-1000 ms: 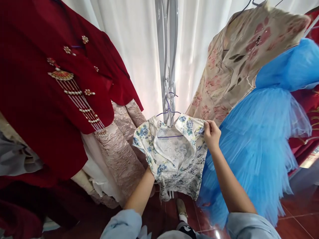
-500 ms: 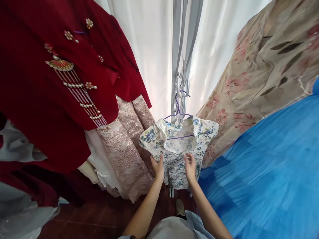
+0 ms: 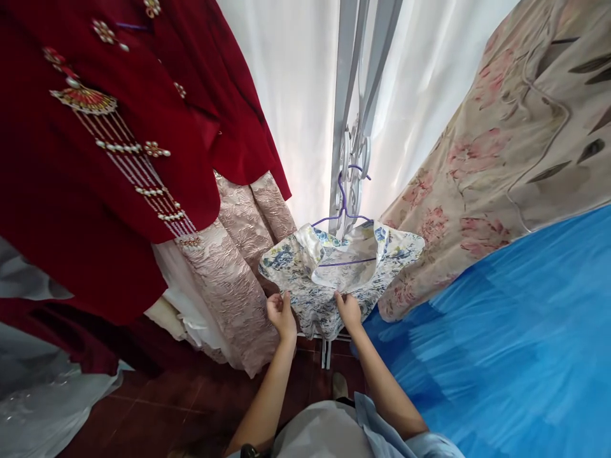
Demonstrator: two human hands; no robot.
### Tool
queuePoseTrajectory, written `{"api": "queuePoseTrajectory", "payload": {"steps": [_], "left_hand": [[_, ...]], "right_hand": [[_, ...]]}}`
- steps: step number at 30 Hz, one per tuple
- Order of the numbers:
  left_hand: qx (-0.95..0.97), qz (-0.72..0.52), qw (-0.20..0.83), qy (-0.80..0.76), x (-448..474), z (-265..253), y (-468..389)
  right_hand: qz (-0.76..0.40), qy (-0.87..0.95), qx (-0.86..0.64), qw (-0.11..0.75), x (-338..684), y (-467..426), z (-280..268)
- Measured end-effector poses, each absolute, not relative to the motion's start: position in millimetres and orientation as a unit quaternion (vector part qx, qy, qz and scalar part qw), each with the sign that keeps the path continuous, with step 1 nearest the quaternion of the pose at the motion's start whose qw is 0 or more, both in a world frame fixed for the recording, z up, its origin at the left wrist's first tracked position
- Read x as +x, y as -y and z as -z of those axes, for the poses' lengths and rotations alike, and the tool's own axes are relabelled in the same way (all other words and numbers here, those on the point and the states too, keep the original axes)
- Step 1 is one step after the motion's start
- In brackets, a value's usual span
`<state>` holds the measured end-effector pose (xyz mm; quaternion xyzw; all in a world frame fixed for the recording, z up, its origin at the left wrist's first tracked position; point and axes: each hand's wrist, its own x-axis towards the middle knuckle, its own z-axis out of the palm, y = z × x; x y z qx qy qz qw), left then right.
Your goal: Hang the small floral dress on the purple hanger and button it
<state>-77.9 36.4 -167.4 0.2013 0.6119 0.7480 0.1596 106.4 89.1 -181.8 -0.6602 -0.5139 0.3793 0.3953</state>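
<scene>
A white short-sleeved blouse (image 3: 291, 273) with a blue floral print hangs on a purple wire hanger (image 3: 342, 207). Its neckline gapes, showing the hanger's lower bar inside. My left hand (image 3: 282, 316) is closed on the blouse's left side below the sleeve, thumb on top and fingers curled. Just under the neckline, my right hand (image 3: 350, 312) pinches the front fabric between thumb and fingers. The cloth is drawn toward me and gathers in folds between the hands. The fingertips behind the fabric are hidden.
The hanger's hook hangs at a grey metal stand (image 3: 356, 95) before a white curtain (image 3: 291, 95). A red jacket (image 3: 186, 152) and pink brocade skirt (image 3: 238, 280) hang at left. A beige floral dress (image 3: 458, 191) and blue tulle skirt (image 3: 515, 343) stand at right.
My left hand has shifted left and curled its fingers onto the blouse side. My right hand has moved left to the front under the neckline. The blouse's front is pulled up and outward.
</scene>
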Motion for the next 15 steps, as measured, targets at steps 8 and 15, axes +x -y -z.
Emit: {"api": "queuePoseTrajectory", "payload": {"steps": [8,15], "left_hand": [[0.114,-0.667,0.374,-0.635,-38,204,-5],[0.102,-0.487,0.689,-0.527,3,206,7]], "right_hand": [[-0.507,0.408,-0.598,0.468,86,-77,180],[-0.581,0.368,-0.551,0.473,92,-14,171]]}}
